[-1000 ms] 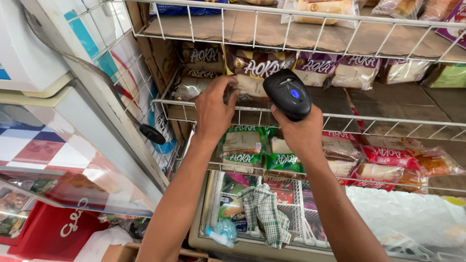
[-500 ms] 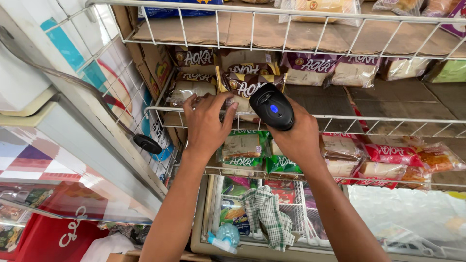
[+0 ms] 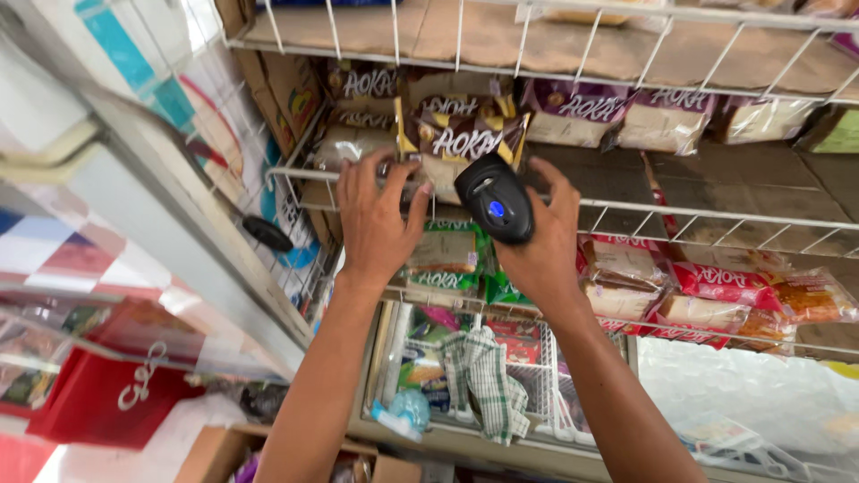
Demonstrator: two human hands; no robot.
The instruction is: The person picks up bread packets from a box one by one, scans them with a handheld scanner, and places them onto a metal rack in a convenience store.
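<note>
Here, in the head view, I see both of my arms raised toward a white wire rack (image 3: 626,207) of packaged bread.

Left hand (image 3: 376,219): fingers spread, palm laid against the front rail of the middle shelf. The fingertips touch a brown-and-gold snack packet (image 3: 461,139) and the paler packet (image 3: 351,143) just to its left. The hand is not closed around either one; it lies released and flat on them.

Right hand (image 3: 541,241): clenched around a black handheld scanner (image 3: 495,199). The scanner head tilts up and left, toward the brown-and-gold snack packet, and sits just beside it. A small blue light shows on the scanner's upper face.

Position of the packet: middle shelf, left part, standing behind the rail, between my two hands.

Surroundings, far side: further purple-and-white packets (image 3: 573,112) line the same shelf to the right. Below, green packets (image 3: 445,259) sit directly under my hands, and red packets (image 3: 716,291) lie to the right. Near side: a checked cloth (image 3: 483,380) hangs over a lower wire basket. At the left stands a white cabinet edge (image 3: 161,224).
</note>
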